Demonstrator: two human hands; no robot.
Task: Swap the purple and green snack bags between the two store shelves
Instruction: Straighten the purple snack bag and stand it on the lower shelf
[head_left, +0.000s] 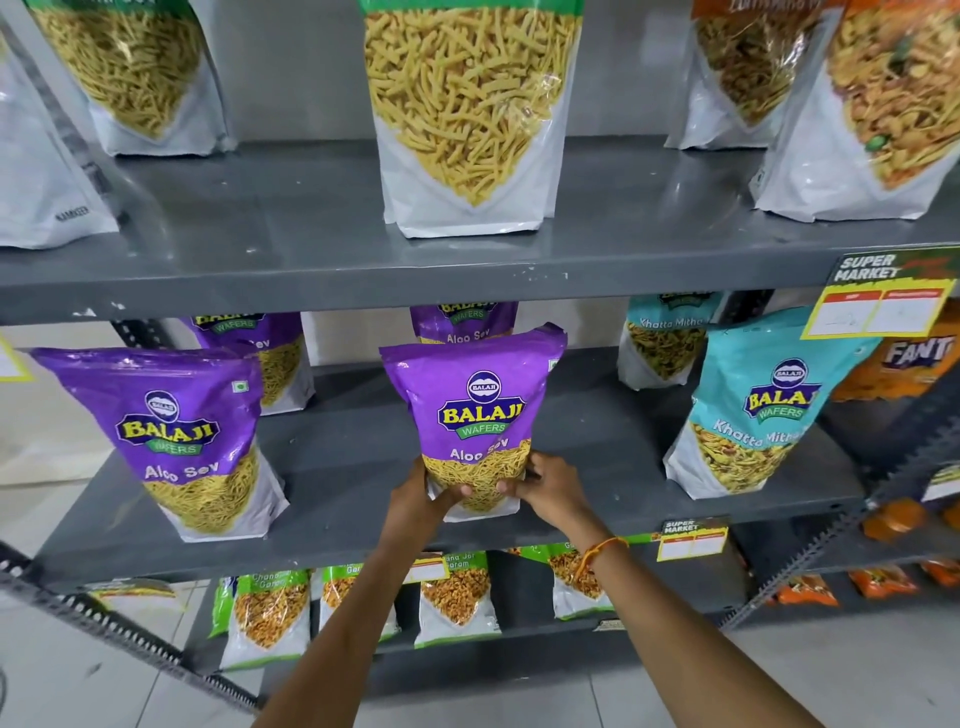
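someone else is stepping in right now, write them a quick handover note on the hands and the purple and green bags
Left hand and right hand: both grip the bottom corners of the centre purple bag, which stands upright at the front of the middle shelf.
Other purple bags: one front left, at least two more behind, all on the same shelf.
Green bags: in a row on the shelf below. One more green-topped bag stands on the top shelf.
Done: no swap is visible; no purple bag is seen below.
Left: move the purple bags down and the green ones up.
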